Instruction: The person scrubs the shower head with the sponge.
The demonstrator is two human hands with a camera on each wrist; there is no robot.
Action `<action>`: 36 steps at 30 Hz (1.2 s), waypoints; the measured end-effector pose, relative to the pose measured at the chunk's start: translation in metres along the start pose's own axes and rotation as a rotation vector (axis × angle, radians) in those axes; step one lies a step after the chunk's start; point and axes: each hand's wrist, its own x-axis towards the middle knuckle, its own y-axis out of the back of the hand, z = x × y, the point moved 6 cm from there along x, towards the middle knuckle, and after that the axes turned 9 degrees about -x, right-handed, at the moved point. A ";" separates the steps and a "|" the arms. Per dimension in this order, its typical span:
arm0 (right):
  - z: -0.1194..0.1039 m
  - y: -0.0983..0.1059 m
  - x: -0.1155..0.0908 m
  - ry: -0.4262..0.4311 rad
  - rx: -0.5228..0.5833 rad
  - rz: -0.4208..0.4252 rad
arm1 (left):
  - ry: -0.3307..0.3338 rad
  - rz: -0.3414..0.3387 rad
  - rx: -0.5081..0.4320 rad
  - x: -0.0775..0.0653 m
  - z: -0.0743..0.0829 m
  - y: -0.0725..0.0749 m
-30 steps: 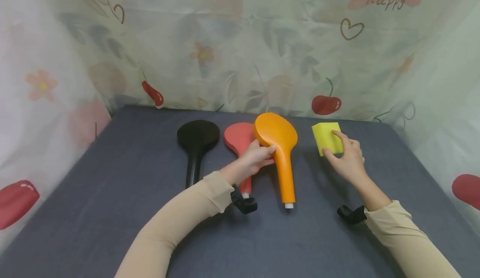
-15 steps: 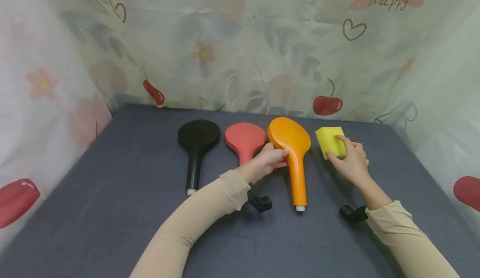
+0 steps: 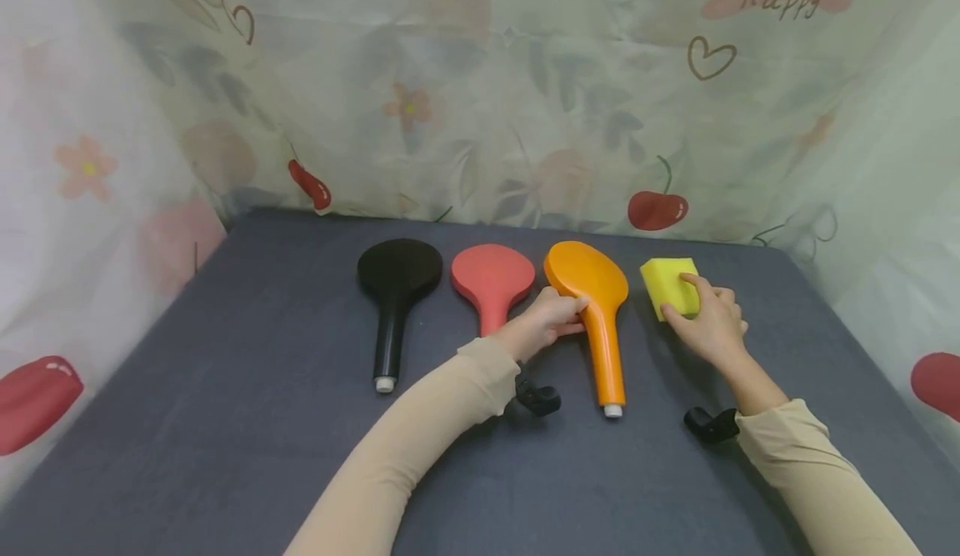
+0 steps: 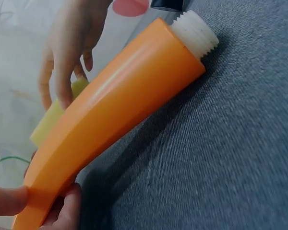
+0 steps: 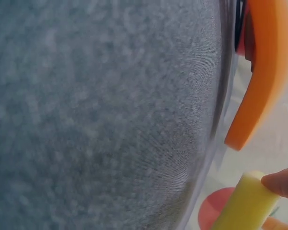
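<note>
My left hand point(image 3: 549, 321) pinches the neck of an orange handheld shower head point(image 3: 587, 274), thumb on top and fingers underneath. The white threaded end point(image 4: 196, 31) of its handle points toward me, close to the cloth; whether it touches, I cannot tell. To the right, a yellow sponge point(image 3: 670, 288) is held between the thumb and fingers of my right hand point(image 3: 711, 324). It appears raised off the table, beside the orange head but apart from it. Left of the orange one lies a pink-red shower head point(image 3: 492, 277), its handle mostly hidden behind my left arm.
A black shower head point(image 3: 400, 272) lies farthest left, its white end toward me. Dark grey cloth covers the table point(image 3: 225, 423). A printed curtain point(image 3: 480, 106) stands behind the table and along both sides. Each wrist carries a black camera mount point(image 3: 711, 426).
My left hand has carried the orange shower head rightward and slightly lower, away from the pink-red one, which is now less covered. My right hand has shifted a little right and down with the sponge.
</note>
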 end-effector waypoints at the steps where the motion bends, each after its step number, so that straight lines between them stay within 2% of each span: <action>1: 0.001 0.000 0.000 -0.002 -0.004 -0.004 | 0.001 -0.007 0.000 0.001 0.000 -0.001; 11: 0.005 -0.004 0.003 -0.011 -0.009 -0.018 | 0.046 0.006 -0.003 0.012 -0.004 -0.001; 18: 0.008 -0.005 0.008 -0.043 -0.013 -0.037 | 0.077 0.003 0.022 0.011 -0.003 0.002; 25: 0.014 -0.009 0.016 -0.061 -0.032 -0.058 | 0.028 0.105 0.141 0.008 -0.001 0.010; 29: 0.016 -0.008 0.020 -0.058 -0.043 -0.067 | 0.012 0.138 0.223 0.004 0.003 0.012; 36: 0.017 -0.009 0.026 -0.073 -0.063 -0.101 | 0.020 0.182 0.282 0.005 0.006 0.016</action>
